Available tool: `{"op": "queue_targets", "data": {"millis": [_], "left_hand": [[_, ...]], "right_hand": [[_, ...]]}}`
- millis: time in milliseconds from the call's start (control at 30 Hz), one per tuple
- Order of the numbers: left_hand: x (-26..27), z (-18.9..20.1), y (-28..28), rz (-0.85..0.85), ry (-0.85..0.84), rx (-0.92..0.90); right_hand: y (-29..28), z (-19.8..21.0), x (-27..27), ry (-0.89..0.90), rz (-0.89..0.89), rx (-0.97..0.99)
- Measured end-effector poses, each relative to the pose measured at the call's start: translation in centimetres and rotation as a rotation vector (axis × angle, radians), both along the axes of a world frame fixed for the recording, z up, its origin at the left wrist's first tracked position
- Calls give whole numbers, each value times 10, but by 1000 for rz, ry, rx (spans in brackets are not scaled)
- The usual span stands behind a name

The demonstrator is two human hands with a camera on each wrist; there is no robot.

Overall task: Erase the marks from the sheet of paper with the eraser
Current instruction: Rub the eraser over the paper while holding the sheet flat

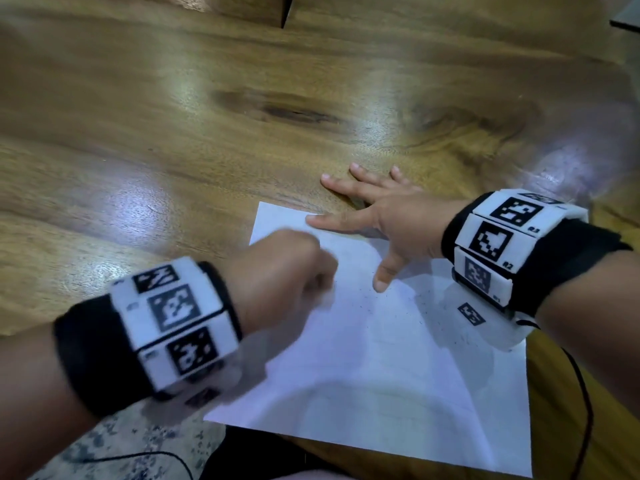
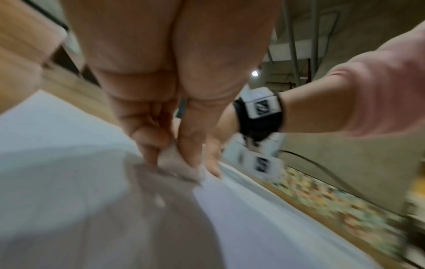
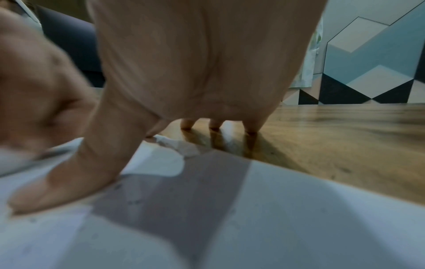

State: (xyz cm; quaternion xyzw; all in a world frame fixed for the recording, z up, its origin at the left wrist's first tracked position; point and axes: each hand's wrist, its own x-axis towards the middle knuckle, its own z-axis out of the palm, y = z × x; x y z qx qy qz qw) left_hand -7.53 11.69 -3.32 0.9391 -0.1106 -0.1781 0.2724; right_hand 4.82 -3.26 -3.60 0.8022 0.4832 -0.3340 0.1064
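Observation:
A white sheet of paper (image 1: 398, 358) lies on the wooden table (image 1: 207, 133). My left hand (image 1: 294, 268) is curled over the sheet's upper left part and blurred. In the left wrist view its fingers pinch a small white eraser (image 2: 177, 163) whose lower end touches the paper (image 2: 69, 163). My right hand (image 1: 381, 216) is spread flat at the sheet's far corner. Its thumb and index finger press on the paper (image 3: 299, 227), while the other fingertips (image 3: 214, 126) rest on the wood. Dark eraser crumbs (image 1: 391, 306) dot the sheet near the right thumb.
A small black-and-white marker tag (image 1: 471, 314) lies on the paper under my right wrist. A black cable (image 1: 585, 410) runs off the table's near right edge. A patterned floor (image 1: 121, 445) shows below the table's near edge, by my left arm.

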Motion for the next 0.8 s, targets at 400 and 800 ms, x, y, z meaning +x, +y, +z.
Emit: {"op": "queue_targets", "data": {"millis": [400,800], "left_hand": [[-39,-5,6,105,-8,-14],[4,10,18,316,-24,-6]], "right_hand": [[3,9,-3,-9,-15,-9],[22,13,1,-34,72,98]]}}
